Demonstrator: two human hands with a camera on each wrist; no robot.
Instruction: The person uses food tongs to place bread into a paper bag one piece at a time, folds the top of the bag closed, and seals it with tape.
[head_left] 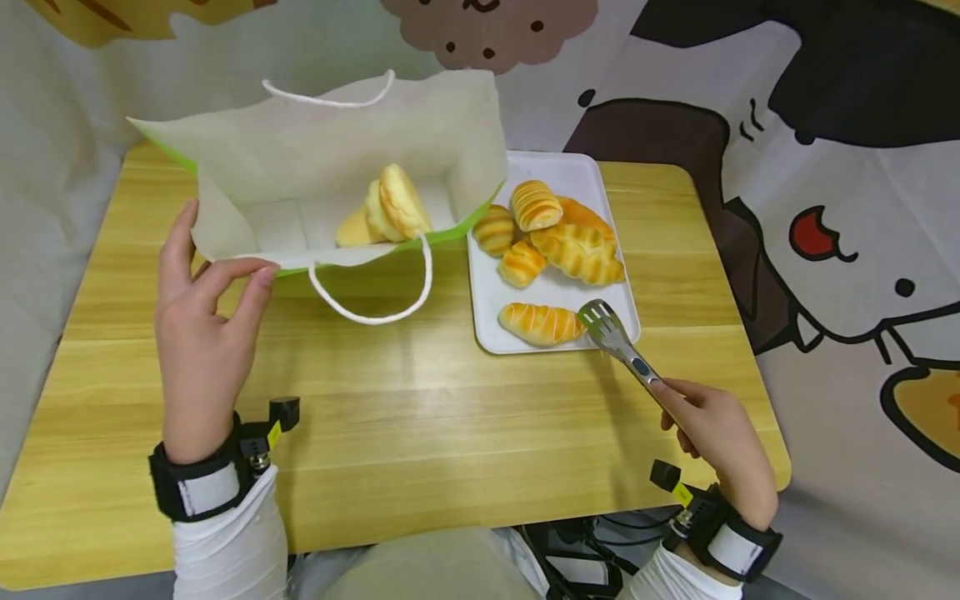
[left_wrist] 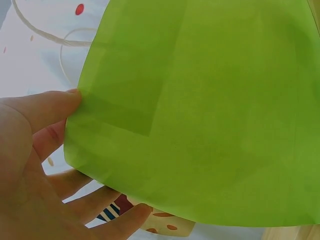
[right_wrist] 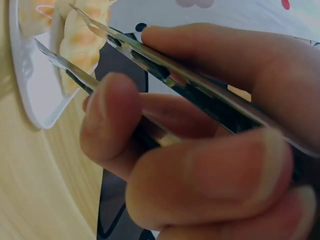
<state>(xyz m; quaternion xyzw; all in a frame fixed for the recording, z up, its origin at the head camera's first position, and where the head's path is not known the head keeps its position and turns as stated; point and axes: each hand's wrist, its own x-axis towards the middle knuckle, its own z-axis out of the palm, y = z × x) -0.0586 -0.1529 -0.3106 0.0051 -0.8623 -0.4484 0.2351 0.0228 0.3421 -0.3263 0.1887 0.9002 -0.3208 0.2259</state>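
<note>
My left hand (head_left: 206,325) pinches the left front rim of a green paper bag (head_left: 480,212) with a white inside and white rope handles. In the left wrist view, the thumb and index finger are at the edge of the green side (left_wrist: 210,110). Several pale bread pieces (head_left: 401,204) lie inside the bag. My right hand (head_left: 716,425) grips metal tongs (head_left: 633,358), whose two arms stand apart in the right wrist view. Their slotted tip is right at the right end of a bread roll with white icing lines (head_left: 536,324), on the front of the tray.
The white tray (head_left: 498,337) stands right of the bag. Farther back on it lie several breads, among them a ridged roll (head_left: 536,206) and a long knobbly bread (head_left: 577,254). Bare wooden tabletop (head_left: 405,433) shows in front. Printed cloth (head_left: 847,250) hangs behind and to the right.
</note>
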